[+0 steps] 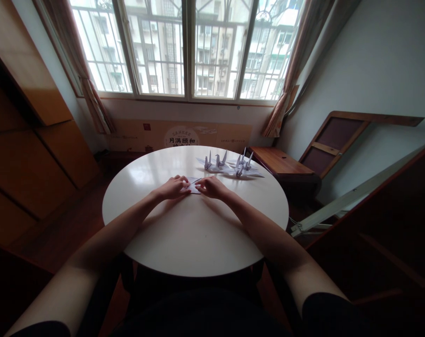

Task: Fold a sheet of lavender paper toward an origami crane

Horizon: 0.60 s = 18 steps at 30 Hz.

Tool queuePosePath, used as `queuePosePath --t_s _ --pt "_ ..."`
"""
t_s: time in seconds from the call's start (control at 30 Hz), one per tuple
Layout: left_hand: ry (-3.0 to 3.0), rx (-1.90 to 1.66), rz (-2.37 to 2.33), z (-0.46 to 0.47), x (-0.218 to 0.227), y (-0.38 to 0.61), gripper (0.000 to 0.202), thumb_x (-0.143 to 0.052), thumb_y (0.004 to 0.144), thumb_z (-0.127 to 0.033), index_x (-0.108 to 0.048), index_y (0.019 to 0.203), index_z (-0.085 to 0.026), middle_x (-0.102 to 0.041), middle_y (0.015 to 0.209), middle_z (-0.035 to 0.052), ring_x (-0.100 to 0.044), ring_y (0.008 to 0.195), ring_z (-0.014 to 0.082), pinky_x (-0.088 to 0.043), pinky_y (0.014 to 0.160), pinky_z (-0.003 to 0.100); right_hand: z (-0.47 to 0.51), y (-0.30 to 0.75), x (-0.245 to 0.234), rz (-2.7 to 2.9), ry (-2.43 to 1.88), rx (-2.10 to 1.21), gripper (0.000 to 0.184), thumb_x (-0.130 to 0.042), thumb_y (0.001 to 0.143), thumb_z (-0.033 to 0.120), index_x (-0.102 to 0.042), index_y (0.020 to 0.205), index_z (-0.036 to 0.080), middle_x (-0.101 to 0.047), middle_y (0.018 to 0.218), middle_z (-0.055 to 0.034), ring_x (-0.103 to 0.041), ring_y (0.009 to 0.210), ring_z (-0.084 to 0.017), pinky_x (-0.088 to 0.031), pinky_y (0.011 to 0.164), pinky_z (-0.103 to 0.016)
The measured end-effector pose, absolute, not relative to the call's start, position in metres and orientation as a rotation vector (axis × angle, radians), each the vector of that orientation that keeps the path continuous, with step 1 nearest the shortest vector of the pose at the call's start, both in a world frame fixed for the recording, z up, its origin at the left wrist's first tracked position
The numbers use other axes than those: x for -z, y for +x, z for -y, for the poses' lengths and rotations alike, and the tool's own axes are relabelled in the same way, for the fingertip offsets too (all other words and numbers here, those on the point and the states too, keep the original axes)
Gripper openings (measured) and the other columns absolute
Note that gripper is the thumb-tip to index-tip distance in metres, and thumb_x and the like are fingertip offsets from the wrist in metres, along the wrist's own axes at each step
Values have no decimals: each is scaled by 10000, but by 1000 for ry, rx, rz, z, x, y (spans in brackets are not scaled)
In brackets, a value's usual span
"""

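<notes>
A small pale lilac folded paper (194, 185) lies on the round white table (194, 234), just past its middle. My left hand (173, 188) presses on the paper's left side with its fingers curled down. My right hand (212, 187) pinches the paper's right side, fingers bent together. The two hands almost meet over the sheet, which they hide for the most part. Several finished paper cranes (229, 164) of the same colour stand on loose sheets at the table's far right.
A wide barred window (187, 47) with curtains fills the back wall. A printed cardboard panel (180, 135) leans below it. Wooden cabinets (29, 140) stand at the left. A low wooden table (279, 161) and leaning boards (339, 140) are at the right.
</notes>
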State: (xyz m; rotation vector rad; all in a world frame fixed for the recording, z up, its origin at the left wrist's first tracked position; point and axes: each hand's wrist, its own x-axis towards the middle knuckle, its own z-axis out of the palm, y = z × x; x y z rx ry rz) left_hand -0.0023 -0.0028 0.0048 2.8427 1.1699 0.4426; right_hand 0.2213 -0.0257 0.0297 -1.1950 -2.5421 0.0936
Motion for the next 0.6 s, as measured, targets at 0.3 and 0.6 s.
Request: queuePosePath --t_s 0.3,0.6 --pt "2751 -521 -827 -14 13 -5 361 -482 906 -273 -635 1227 -214 -610 1261 121 -603 1104 234 -464 965 361 -2 236 -4 2352 -1025 -210 252 -578 837 113 -758 991 200 -696 1009 -85 -624 915 -197 -455 861 -318" --pt "2596 -614 -690 -5 1 0 294 -516 895 -302 -708 1081 -179 -682 1166 104 -647 1038 222 -494 925 323 -5 235 5 2413 -904 -374 199 -629 833 191 -767 976 194 -665 951 -87 -625 809 -160 -473 797 -279"
